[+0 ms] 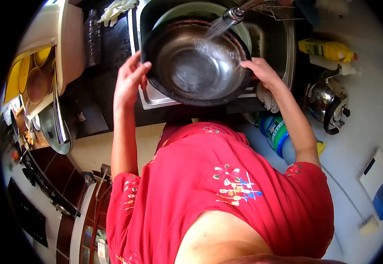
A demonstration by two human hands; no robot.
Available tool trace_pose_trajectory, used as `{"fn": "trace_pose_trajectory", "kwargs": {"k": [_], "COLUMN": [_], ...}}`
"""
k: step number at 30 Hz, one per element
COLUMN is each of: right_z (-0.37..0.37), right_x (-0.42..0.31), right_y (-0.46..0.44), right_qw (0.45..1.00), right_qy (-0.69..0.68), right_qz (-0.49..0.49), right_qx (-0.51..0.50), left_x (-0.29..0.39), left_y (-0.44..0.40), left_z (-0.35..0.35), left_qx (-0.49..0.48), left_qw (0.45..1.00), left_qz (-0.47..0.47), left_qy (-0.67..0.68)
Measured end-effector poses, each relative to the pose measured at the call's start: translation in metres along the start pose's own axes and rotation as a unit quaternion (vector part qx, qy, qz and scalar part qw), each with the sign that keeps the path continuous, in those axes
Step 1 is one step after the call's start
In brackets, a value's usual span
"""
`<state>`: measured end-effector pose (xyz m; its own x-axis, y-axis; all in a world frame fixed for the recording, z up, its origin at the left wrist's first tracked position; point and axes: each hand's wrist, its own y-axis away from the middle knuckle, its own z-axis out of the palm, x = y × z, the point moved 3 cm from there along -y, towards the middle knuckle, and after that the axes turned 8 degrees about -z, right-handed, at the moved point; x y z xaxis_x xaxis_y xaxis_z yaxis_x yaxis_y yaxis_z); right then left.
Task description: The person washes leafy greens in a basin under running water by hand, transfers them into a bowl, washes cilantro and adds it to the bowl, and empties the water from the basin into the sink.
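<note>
A wide dark wok point(191, 81), wet and shiny inside, is over the near side of the sink. Its left rim is at my left hand point(130, 79), the thumb at the edge and the fingers loosely bent around it. On the opposite side, my right hand point(264, 72) grips the rim with the thumb on top; its other fingers are hidden beneath. Water sprays from the faucet head point(233, 16) into the wok. Behind the wok, a pale green basin point(191, 9) is partly covered.
The metal sink point(290, 57) surrounds the wok. To the right are a yellow bottle point(328, 49) and a steel kettle point(328, 97). A clear plastic bottle point(92, 39), white gloves point(116, 11) and a rack point(61, 53) with a hanging pan lid point(50, 127) are left.
</note>
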<state>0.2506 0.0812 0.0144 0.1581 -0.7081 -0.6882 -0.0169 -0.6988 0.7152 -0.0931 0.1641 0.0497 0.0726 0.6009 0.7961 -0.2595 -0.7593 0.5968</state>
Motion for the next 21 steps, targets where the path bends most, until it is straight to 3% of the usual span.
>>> {"fn": "trace_pose_trajectory", "kwargs": {"k": [3, 8, 9, 11, 14, 18, 20, 21], "right_z": [0.013, 0.001, 0.001, 0.003, 0.02, 0.009, -0.015, -0.027], "right_x": [0.022, 0.05, 0.055, 0.061, 0.035, -0.01, -0.019, -0.029], "right_y": [-0.05, -0.096, -0.097, -0.091, -0.069, -0.069, -0.075, -0.073], "right_qw": [0.981, 0.954, 0.947, 0.943, 0.944, 0.964, 0.943, 0.917], "right_qy": [-0.188, -0.296, -0.316, -0.323, -0.305, -0.131, 0.108, 0.24], "right_qz": [0.015, 0.035, 0.031, 0.021, -0.027, -0.135, -0.204, -0.205], "right_qx": [-0.036, 0.033, 0.045, 0.075, 0.127, 0.187, 0.239, 0.242], "left_x": [0.047, 0.053, 0.049, 0.038, -0.002, -0.048, -0.056, -0.088], "left_y": [-0.002, -0.011, -0.011, -0.008, -0.035, -0.096, -0.116, -0.142], "left_z": [0.02, 0.052, 0.051, 0.044, 0.002, -0.025, -0.013, -0.01], "left_qx": [0.034, 0.038, 0.034, 0.031, 0.072, 0.142, 0.148, 0.071], "left_qw": [0.994, 0.951, 0.948, 0.975, 0.981, 0.972, 0.954, 0.981], "left_qz": [0.084, 0.188, 0.173, 0.129, 0.135, 0.097, 0.08, 0.081], "left_qy": [-0.069, -0.244, -0.265, -0.176, -0.12, -0.16, -0.249, -0.159]}}
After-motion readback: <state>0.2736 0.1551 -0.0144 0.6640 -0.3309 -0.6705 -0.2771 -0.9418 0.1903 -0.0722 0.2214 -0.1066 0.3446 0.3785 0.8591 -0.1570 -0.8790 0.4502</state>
